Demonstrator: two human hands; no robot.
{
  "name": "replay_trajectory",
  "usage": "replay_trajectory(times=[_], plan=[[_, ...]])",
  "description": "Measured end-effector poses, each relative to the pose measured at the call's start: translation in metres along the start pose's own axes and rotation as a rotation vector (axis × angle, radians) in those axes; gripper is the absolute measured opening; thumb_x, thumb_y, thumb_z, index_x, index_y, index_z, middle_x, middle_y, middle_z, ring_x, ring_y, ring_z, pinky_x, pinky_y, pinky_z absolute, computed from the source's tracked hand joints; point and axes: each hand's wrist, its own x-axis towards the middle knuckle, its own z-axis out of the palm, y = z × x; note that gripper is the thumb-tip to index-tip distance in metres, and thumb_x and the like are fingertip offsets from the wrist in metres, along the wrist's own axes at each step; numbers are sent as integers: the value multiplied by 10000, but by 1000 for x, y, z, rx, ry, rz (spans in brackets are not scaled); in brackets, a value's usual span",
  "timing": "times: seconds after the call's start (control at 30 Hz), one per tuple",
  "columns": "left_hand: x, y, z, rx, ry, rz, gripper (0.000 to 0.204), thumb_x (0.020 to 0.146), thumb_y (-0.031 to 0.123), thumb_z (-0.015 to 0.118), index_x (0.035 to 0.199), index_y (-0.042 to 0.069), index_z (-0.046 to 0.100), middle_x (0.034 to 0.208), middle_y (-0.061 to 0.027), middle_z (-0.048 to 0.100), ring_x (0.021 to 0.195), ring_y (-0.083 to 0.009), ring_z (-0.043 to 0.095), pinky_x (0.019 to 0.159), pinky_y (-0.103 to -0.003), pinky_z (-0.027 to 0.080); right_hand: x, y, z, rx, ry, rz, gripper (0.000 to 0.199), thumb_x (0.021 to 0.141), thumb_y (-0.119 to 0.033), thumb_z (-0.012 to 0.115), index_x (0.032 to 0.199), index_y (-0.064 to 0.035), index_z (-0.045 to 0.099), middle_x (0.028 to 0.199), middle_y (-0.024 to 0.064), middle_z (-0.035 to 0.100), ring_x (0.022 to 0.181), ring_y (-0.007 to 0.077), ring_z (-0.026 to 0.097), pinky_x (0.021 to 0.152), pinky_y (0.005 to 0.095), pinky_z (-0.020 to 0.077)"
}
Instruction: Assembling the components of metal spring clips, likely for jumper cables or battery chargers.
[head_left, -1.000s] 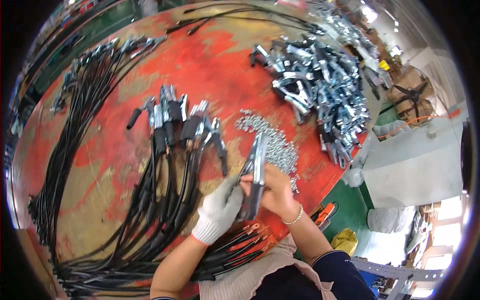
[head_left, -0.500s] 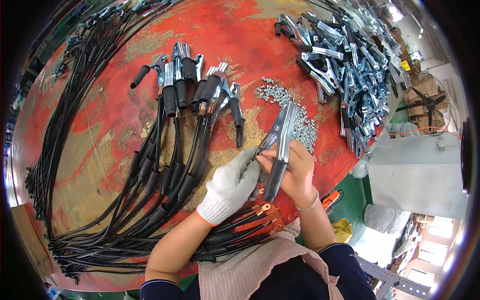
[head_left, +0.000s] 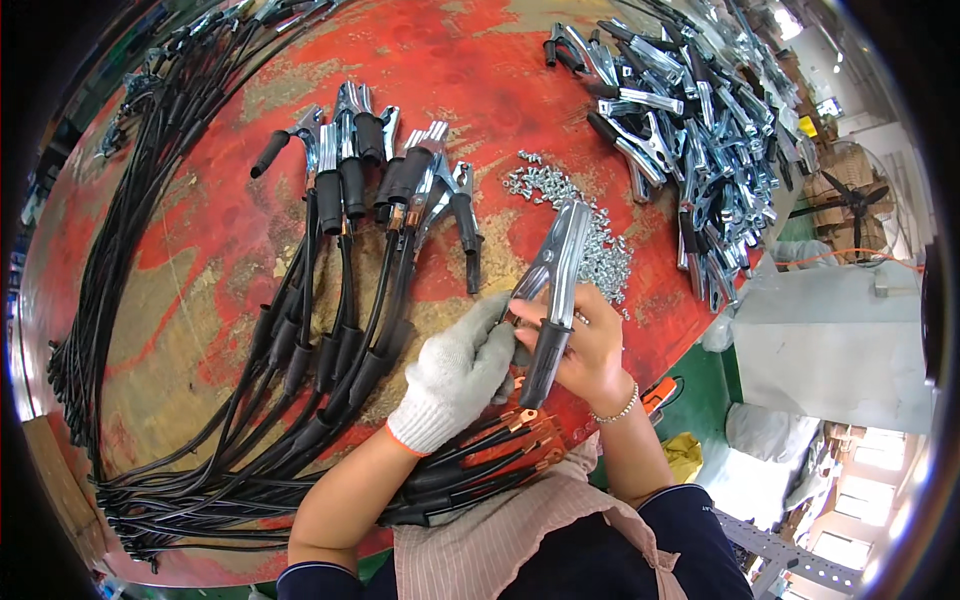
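Observation:
A silver spring clamp [head_left: 567,262] with a black handle sleeve points away from me, held between both hands above the table. My left hand [head_left: 450,372], in a white knitted glove, is closed round the clamp's left handle side. My bare right hand [head_left: 594,352] is closed too, its thumb and fingertips pinched at the inside of the clamp, behind the sleeved handle. What sits between those fingertips is too small to make out. Below my hands lie black cables with copper lugs [head_left: 528,416]. Small silver screws [head_left: 603,258] are heaped just beyond the clamp.
A large heap of loose clamps [head_left: 690,150] covers the far right of the red, worn table [head_left: 440,70]. Clamps fitted to cables [head_left: 352,150] lie left of centre. A long bundle of black cables [head_left: 130,240] runs along the left edge. A fan [head_left: 856,200] stands beyond the table.
Both hands keep their grip on the clamp. The clamp's sleeved handle has tilted very slightly, and my right fingers have shifted a little against it.

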Motion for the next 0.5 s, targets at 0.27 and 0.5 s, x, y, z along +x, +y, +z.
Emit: replay_trajectory(times=[0.27,0.5], plan=[[2,0,1,-9,16,-30,385,983,132,482,1338,-15,475,791,-75,669,563,-85,588,502,-253,486,-10,7,-11,-96,-77,-72,322,655,-73,802,973,-78,752,794,33,602,668,203,571,568,316,447],[-3,10,0,78,28,-12,386,976,133,495,1337,-4,486,773,-67,663,558,-84,585,516,-254,491,-8,5,-15,-107,-37,-107,337,652,-86,806,986,-83,759,786,43,603,645,207,569,558,310,432]])
